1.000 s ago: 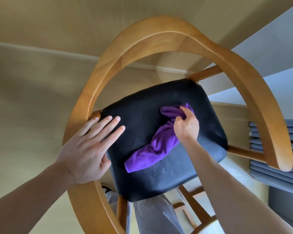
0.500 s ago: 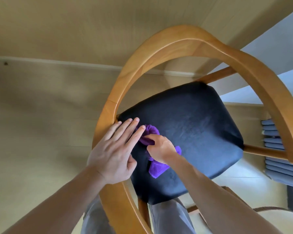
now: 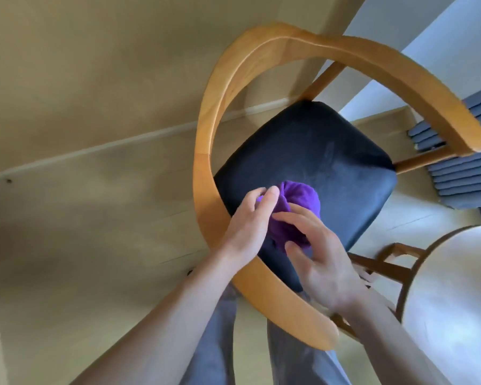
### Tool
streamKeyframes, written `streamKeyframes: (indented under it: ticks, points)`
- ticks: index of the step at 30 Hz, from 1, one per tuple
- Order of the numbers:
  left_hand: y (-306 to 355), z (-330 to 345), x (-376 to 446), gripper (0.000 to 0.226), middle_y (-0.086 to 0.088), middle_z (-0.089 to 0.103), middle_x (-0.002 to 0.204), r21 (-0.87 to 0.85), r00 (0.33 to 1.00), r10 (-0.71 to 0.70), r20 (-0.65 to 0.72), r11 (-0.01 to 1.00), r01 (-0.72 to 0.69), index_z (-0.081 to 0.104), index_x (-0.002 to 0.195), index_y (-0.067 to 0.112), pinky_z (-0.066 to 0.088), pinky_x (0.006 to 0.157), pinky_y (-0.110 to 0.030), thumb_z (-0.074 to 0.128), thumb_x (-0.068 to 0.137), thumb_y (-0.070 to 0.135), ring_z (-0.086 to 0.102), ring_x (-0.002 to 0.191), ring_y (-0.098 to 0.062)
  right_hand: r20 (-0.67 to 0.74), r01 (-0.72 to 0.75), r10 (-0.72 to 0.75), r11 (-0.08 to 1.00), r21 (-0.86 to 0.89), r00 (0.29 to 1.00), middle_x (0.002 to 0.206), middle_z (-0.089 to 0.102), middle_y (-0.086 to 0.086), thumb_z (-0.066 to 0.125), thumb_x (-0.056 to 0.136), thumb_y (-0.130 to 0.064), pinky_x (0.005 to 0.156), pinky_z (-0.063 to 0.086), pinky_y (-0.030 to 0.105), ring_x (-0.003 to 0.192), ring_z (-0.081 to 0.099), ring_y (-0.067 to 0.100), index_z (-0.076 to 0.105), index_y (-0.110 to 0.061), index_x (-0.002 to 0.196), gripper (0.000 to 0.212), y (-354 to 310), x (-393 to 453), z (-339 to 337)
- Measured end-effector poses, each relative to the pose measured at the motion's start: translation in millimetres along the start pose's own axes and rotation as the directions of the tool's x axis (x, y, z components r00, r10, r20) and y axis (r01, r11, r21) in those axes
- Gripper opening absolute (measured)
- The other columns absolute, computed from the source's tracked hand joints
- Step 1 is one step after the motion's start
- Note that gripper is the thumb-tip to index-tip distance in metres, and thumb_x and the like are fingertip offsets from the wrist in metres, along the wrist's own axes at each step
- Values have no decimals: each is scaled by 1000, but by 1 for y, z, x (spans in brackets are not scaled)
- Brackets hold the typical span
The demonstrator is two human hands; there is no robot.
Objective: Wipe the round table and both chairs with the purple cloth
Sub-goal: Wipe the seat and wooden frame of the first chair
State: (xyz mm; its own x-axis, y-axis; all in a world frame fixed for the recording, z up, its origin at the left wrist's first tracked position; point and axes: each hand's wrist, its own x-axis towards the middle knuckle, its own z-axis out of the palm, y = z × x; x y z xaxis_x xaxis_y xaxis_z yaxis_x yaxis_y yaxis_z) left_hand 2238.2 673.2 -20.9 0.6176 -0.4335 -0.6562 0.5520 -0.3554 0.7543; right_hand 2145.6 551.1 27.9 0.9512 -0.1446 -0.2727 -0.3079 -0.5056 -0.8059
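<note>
The bunched purple cloth point(image 3: 295, 215) sits on the black padded seat point(image 3: 317, 168) of the curved wooden chair point(image 3: 206, 151), gathered between the left hand point(image 3: 250, 226) and right hand point(image 3: 320, 262). Seat wiping seems under way; the round pale surface point(image 3: 453, 295) looks dry, so its state is unclear.

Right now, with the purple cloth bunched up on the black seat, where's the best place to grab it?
Probably take the purple cloth by its rounded top bulge, coming from above: it sits wadded between the left hand and the right hand, bulge exposed.
</note>
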Motion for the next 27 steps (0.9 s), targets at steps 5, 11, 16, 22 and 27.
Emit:
streamKeyframes:
  ticks: [5, 11, 16, 22, 27]
  points:
    - [-4, 5, -22, 19, -2, 71, 106, -165, 951, -210, 227, 954, 250, 59, 114, 23, 55, 71, -26, 59, 102, 37, 70, 83, -11, -134, 2, 17, 990, 144, 991, 130, 60, -15, 48, 76, 6, 90, 42, 7, 120, 58, 5, 68, -20, 119, 54, -17, -70, 12]
    - [-14, 30, -60, 26, -11, 73, 97, -165, 972, -173, 157, 966, 198, 65, 117, 7, 57, 75, -28, 59, 95, -6, 70, 83, -19, -359, -26, 99, 979, 201, 928, 111, 65, -14, 52, 78, 4, 83, 44, 11, 103, 62, 14, 61, -22, 124, 54, 9, -148, 10]
    - [-3, 52, -125, 33, -14, 63, 94, -310, 966, -85, 243, 937, 160, 57, 98, 10, 50, 76, -33, 53, 78, -16, 62, 84, -26, -466, -218, 340, 930, 296, 817, 126, 63, -30, 57, 88, 2, 91, 43, 10, 119, 58, -1, 46, -28, 146, 67, 20, -217, 18]
    - [11, 69, -209, 40, -13, 57, 94, -58, 970, 43, 240, 998, -30, 56, 100, 11, 41, 74, -40, 52, 64, -3, 52, 81, -26, -421, -383, 551, 822, 421, 721, 109, 73, -24, 64, 96, -17, 90, 46, 15, 107, 63, -4, 48, -23, 148, 55, 3, -251, 29]
    - [22, 69, -258, 37, -9, 68, 98, 276, 966, 138, 220, 941, -197, 59, 106, 16, 47, 79, -44, 52, 72, 6, 59, 86, -24, -415, -539, 642, 767, 347, 645, 76, 70, -8, 75, 85, -28, 72, 48, 29, 85, 67, 17, 72, -24, 85, 5, -8, -264, 16]
